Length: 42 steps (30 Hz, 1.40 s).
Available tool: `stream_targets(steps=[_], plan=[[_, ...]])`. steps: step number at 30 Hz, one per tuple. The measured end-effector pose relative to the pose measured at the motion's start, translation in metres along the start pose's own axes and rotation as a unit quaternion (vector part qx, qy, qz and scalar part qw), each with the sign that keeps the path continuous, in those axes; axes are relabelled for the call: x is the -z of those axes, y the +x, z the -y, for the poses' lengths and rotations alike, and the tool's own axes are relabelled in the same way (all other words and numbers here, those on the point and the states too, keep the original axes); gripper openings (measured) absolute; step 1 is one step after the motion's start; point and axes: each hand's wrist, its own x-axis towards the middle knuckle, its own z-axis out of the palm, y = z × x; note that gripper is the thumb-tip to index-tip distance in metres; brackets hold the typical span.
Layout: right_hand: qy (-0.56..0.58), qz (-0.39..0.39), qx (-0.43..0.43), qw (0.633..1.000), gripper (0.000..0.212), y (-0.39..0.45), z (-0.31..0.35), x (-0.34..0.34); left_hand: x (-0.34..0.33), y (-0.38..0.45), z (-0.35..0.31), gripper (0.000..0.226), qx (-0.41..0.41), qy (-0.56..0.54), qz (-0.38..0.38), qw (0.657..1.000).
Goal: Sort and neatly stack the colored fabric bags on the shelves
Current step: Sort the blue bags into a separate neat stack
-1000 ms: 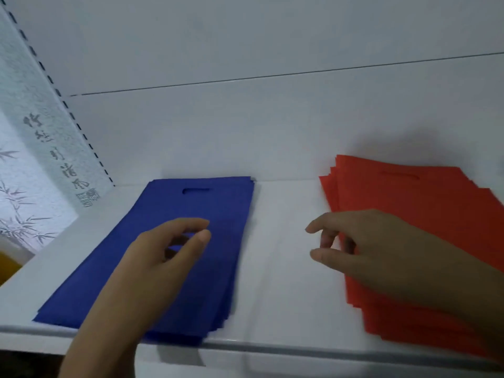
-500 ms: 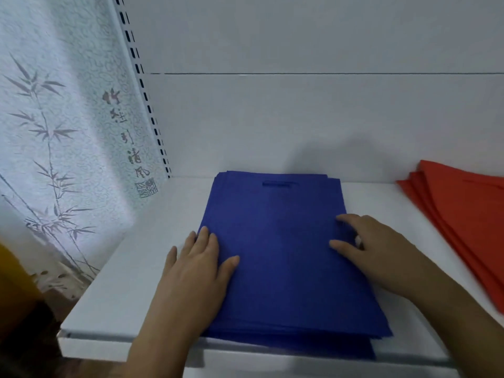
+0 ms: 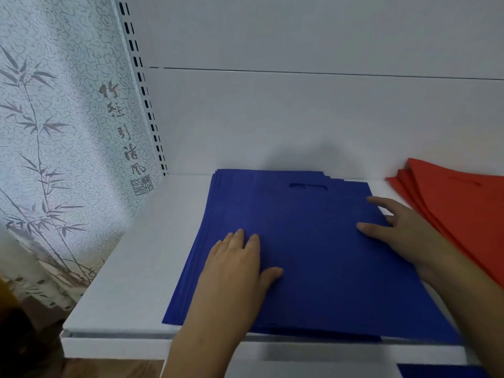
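Note:
A stack of blue fabric bags (image 3: 308, 236) lies flat on the white shelf (image 3: 131, 282), handle cut-out at the far end, its edges slightly fanned at the back right. My left hand (image 3: 237, 266) rests palm down on the stack's left half, fingers together. My right hand (image 3: 395, 227) presses on the stack's right edge with fingers spread. A stack of red fabric bags (image 3: 458, 205) lies fanned out on the same shelf at the far right, untouched.
The white back panel (image 3: 300, 118) closes the shelf behind. A slotted upright (image 3: 144, 88) stands at the left rear, with a bamboo-print curtain (image 3: 60, 132) beside it. More blue fabric (image 3: 436, 371) shows on the shelf below, at bottom right.
Both hands came down from above the shelf onto the blue stack, and my view swung left. Since half a second ago the stack has turned slightly, its far end shifting right.

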Motion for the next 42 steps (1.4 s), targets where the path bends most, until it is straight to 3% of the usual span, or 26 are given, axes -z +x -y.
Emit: stream_targets(steps=[2, 6, 10, 14, 18, 21, 25, 28, 30, 33, 36, 39, 42], plan=[[0.034, 0.01, -0.012, 0.999, 0.063, 0.0, 0.002, -0.001, 0.004, -0.003, 0.0, 0.064, -0.019, -0.032, -0.001, 0.999], [-0.059, 0.004, 0.044, 0.997, 0.075, -0.003, -0.002, -0.009, 0.008, -0.013, 0.001, 0.057, -0.041, -0.127, -0.007, 0.991], [-0.064, 0.037, 0.106, 0.992, 0.069, -0.012, -0.002, -0.011, 0.009, -0.018, 0.016, 0.051, -0.018, -0.172, -0.058, 0.983], [-0.074, -0.011, 0.126, 0.989, 0.092, -0.019, -0.002, -0.008, 0.017, -0.014, 0.03, 0.052, 0.021, -0.182, -0.082, 0.98], [-0.048, -0.024, 0.161, 0.986, 0.069, -0.029, 0.002, 0.004, 0.022, -0.005, 0.028, 0.059, 0.024, -0.171, -0.045, 0.984], [-0.006, -0.01, 0.13, 0.991, 0.063, -0.033, -0.001, 0.009, 0.02, 0.007, 0.025, 0.062, 0.025, -0.209, -0.013, 0.977], [-0.066, -0.044, 0.086, 0.993, 0.073, -0.034, -0.014, 0.007, 0.017, 0.013, 0.014, 0.064, 0.006, -0.307, 0.026, 0.951], [-0.128, -0.055, 0.113, 0.984, 0.092, -0.039, -0.018, 0.004, 0.018, 0.01, 0.004, 0.064, -0.014, -0.327, -0.021, 0.945], [-0.137, -0.052, 0.141, 0.979, 0.085, -0.042, -0.019, 0.003, 0.02, 0.006, 0.004, 0.057, -0.025, -0.342, -0.028, 0.939], [-0.14, -0.063, 0.135, 0.979, 0.07, -0.048, -0.022, 0.005, 0.023, 0.0, 0.013, 0.031, -0.045, -0.363, 0.044, 0.93], [-0.166, -0.054, 0.121, 0.977, 0.069, -0.054, -0.02, 0.008, 0.024, -0.006, 0.02, 0.027, -0.07, -0.322, 0.094, 0.939], [-0.209, -0.038, 0.107, 0.971, 0.073, -0.066, -0.015, 0.015, 0.022, -0.006, 0.016, 0.032, -0.081, -0.254, 0.073, 0.961], [-0.248, -0.07, 0.107, 0.96, 0.071, -0.084, -0.01, 0.029, 0.017, -0.003, -0.001, 0.054, -0.109, -0.217, 0.041, 0.969]])
